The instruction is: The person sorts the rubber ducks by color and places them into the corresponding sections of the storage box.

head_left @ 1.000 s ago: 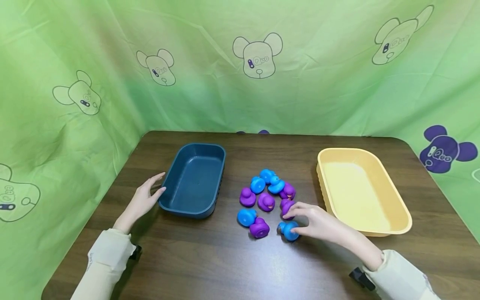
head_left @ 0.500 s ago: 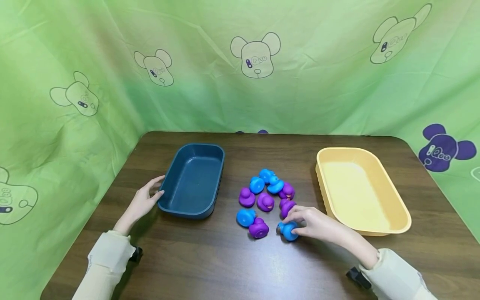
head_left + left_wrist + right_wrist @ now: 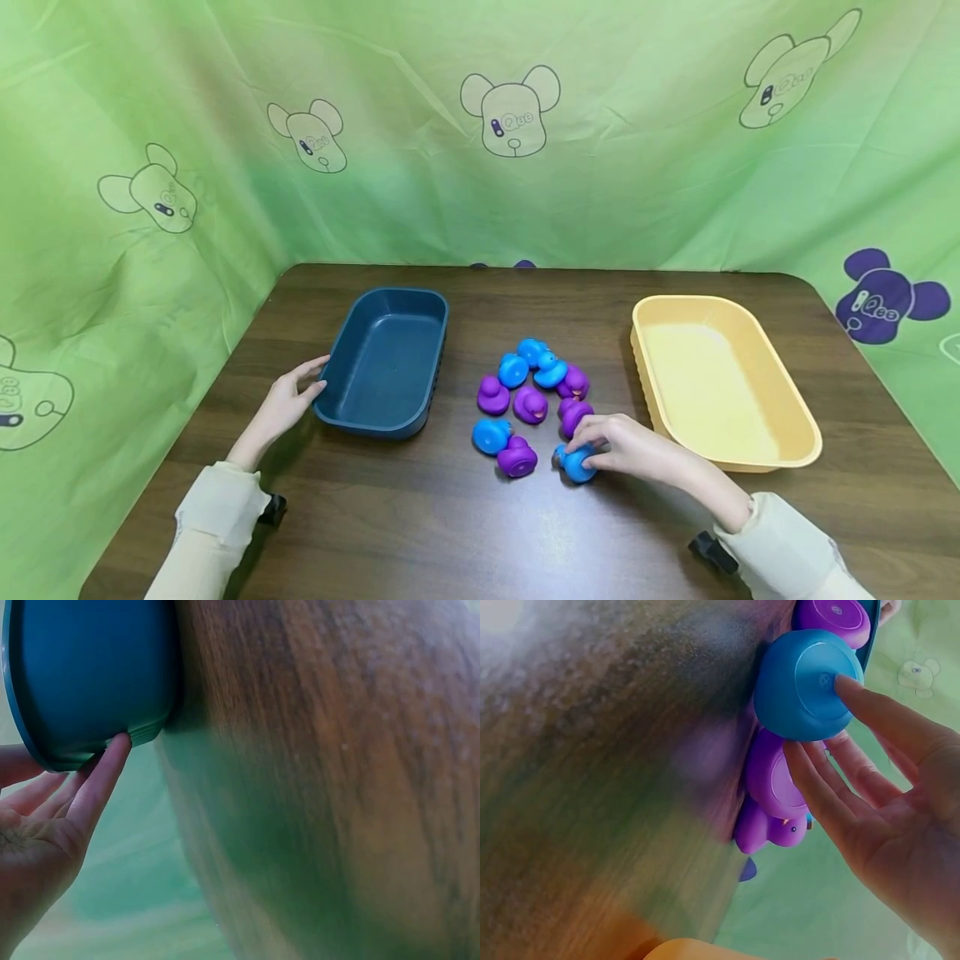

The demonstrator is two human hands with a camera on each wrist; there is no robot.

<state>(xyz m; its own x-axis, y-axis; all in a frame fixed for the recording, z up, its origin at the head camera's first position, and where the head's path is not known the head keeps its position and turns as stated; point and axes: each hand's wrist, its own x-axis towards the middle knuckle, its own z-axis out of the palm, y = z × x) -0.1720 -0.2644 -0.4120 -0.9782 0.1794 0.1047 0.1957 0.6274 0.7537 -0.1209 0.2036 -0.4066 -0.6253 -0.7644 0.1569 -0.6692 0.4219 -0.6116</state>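
Note:
In the head view my right hand (image 3: 633,446) pinches a blue rubber duck (image 3: 576,467) on the table, nearest me in the cluster. The right wrist view has the thumb on the duck's flat base (image 3: 821,679) and the fingers at its side. Just behind it sits a purple rubber duck (image 3: 573,414), close to the fingertips. To the left, my left hand (image 3: 285,404) touches the near-left side of a dark blue plastic tub (image 3: 378,431). Fairly straight fingers (image 3: 105,776) lie against its outer wall in the left wrist view. Nothing lies inside the tub.
More blue and purple ducks (image 3: 530,405) lie loosely grouped mid-table. A blue duck (image 3: 489,436) and a purple duck (image 3: 517,458) touch at the group's left. A yellow tub (image 3: 720,392) stands right. Green printed cloth (image 3: 405,167) hangs behind the brown table (image 3: 420,533).
My right fingers have closed in on the blue duck, which stays almost in place. The left hand keeps its contact with the blue tub. The head view has shifted slightly.

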